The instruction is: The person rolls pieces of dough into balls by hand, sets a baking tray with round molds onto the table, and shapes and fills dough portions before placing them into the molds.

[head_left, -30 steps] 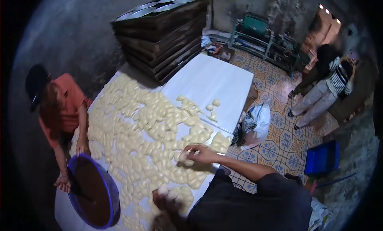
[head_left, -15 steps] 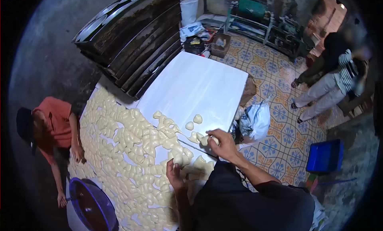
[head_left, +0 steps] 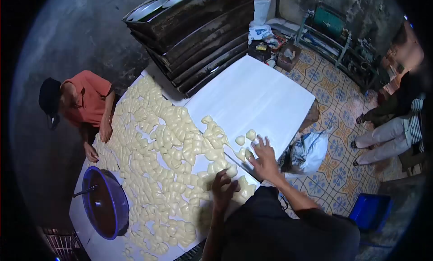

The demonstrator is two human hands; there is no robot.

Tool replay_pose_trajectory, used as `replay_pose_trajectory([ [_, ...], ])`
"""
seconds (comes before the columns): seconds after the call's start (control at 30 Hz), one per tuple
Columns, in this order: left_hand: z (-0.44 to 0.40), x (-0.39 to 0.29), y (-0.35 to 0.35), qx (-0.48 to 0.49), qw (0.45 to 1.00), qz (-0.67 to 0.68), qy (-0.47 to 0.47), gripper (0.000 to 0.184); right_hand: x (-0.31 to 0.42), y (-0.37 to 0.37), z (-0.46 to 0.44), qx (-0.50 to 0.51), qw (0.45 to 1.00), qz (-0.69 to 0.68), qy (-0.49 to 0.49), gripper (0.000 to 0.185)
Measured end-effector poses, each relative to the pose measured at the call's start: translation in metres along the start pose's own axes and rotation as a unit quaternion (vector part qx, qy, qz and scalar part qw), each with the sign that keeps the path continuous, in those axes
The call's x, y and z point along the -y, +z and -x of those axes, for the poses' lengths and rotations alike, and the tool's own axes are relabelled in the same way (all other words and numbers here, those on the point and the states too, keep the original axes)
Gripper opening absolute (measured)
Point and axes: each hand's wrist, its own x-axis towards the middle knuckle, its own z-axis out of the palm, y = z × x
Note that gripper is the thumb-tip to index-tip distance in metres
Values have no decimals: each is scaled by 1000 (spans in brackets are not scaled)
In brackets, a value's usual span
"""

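Many pale dough pieces (head_left: 176, 139) cover the left part of the white table. My left hand (head_left: 223, 191) is curled at the near edge of this spread, its fingertips closed on a piece of dough (head_left: 231, 171). My right hand (head_left: 266, 161) is spread open, palm down, over the white board; a dough piece (head_left: 244, 153) lies by its thumb, and anything under the palm is hidden. Two small dough balls (head_left: 240, 140) (head_left: 251, 135) rest on the board just beyond the fingers.
A person in an orange shirt (head_left: 92, 98) has hands at the table's left edge, near a purple basin (head_left: 122, 207) of dark contents. Stacked dark trays (head_left: 194, 35) stand behind. White sacks (head_left: 311, 150), a blue crate (head_left: 370, 211) and people (head_left: 392, 135) are to the right.
My right hand has gone from gripping dough pieces to lying spread on the board. My left hand stays at the dough's near edge. The co-worker's hand has left the basin's handle; the view has shifted.
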Motion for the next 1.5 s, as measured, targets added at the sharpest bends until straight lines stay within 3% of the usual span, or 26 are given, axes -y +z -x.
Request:
replay_pose_trajectory([
  [0.03, 1, -5, 3, 9, 999, -2, -31, 40, 8, 5, 8, -20, 995, -94, -39, 45],
  [0.07, 7, -11, 8, 22, 997, -3, -70, 41, 22, 14, 19, 15, 953, -303, 15, 43],
  [0.1, 6, -21, 10, 71, 989, -116, -50, 46, 39, 1, 22, 135, 889, -415, 135, 44],
  [0.17, 10, -17, 9, 76, 987, -130, -56, 48, 49, 0, 25, 168, 838, -475, 211, 46],
  [0.23, 16, -8, 2, 57, 990, -111, -58, 50, 52, -9, 20, 39, 934, -329, 131, 47],
  [0.27, 18, -3, 0, -16, 991, -131, -21, 42, 50, -7, 24, 8, 950, -295, 107, 47],
  [0.33, 21, 6, -17, -25, 982, -186, 33, 34, 26, 15, 30, 14, 967, -254, 6, 46],
  [0.37, 23, 8, -25, -42, 981, -182, 46, 31, 12, 25, 31, 112, 983, -137, -40, 46],
  [0.43, 16, 3, -30, -131, 990, -44, 24, 26, 37, 2, 27, 112, 986, -62, -107, 48],
  [0.47, 15, 2, -31, -114, 984, -116, 68, 27, 49, -7, 25, 111, 984, -25, -139, 49],
  [0.53, 16, -2, -32, -74, 951, -258, 153, 28, 61, 12, 29, 130, 917, -375, -33, 47],
  [0.6, 12, -10, -22, -49, 992, -113, 3, 44, 69, 13, 31, 305, 787, -513, 157, 44],
  [0.63, 13, -30, -20, -27, 995, -65, -69, 48, 68, 14, 33, 255, 870, -414, 84, 39],
  [0.67, 12, -42, -19, -5, 990, -16, -140, 53, 62, 15, 32, 208, 895, -391, 60, 37],
  [0.77, 7, 11, -60, -65, 973, -176, 138, 59, 52, 3, 23, 58, 949, -310, -25, 29],
  [0.83, 3, -3, -72, -102, 994, 1, 26, 48, 40, 20, 28, 112, 959, -254, -61, 27],
  [0.87, 6, -26, -65, -171, 967, 170, -85, 37, 29, 33, 31, 139, 961, -223, -83, 26],
  [0.9, 3, -8, -73, -201, 961, 179, -67, 32, 13, 48, 34, 186, 959, -193, -93, 25],
  [1.0, -4, 0, -100, -304, 913, 270, -51, 23, 3, 38, 22, 155, 965, -199, -69, 32],
  [1.03, 0, -10, -101, -339, 886, 310, -60, 22, 28, 6, 2, 191, 957, -220, -9, 38],
  [1.07, 1, -23, -102, -344, 847, 396, -87, 23, 21, 9, -4, 171, 965, -163, -112, 42],
  [1.13, 2, -24, -101, -313, 854, 413, -54, 34, 23, 4, -11, 237, 938, 16, -253, 46],
  [1.23, -2, -35, -84, -294, 861, 415, -23, 51, 76, -40, -35, 443, 892, 88, 15, 49],
  [1.37, 0, -15, -86, -185, 906, 378, 45, 71, 47, -18, -29, 256, 963, 28, -79, 50],
  [1.47, -3, -22, -64, -115, 950, 291, 19, 76, 92, 0, -27, 176, 914, -336, -142, 36],
  [1.5, -4, -24, -52, -115, 953, 280, 3, 76, 99, 12, -20, 254, 904, -318, -127, 37],
])
